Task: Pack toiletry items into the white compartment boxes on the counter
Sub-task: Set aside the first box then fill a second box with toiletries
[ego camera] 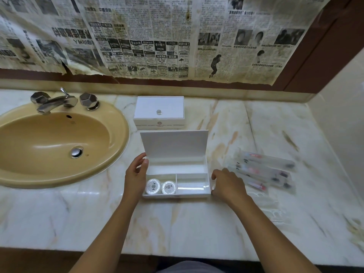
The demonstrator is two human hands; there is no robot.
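Marble counter (197, 223) under a newspaper-covered wall (157, 36); field read left to right.

Far left: tan oval sink (23, 174), one chrome tap set (57, 102) at its back rim.

Left hand (136, 177): pressed to the left wall of the open compartment box (194, 194), thumb up at the rim near the hinge, fingers loosely curved along the side; steadies rather than clamps.

Open box between the two hands, lid (175, 144) raised toward the wall. Three compartments counted: one long at the back, two at the front. Front-left holds two round wrapped soaps (160, 187) side by side, touching or nearly so. Front-right and back look bare, glare makes that uncertain.

Behind it, a second white box (159, 110), lid shut, small clear knob on top. Two boxes in all.

Right hand (228, 185): fingers curled down, tips against the box's right wall, holding nothing.

Further right, well clear of the box: clear-wrapped toothbrush packets (264, 170), three or perhaps four, overlapped, count unsure. Long axes run left to right, slightly slanted, roughly matching the back compartment's length. Right hand plainly nearer; probably its pick.
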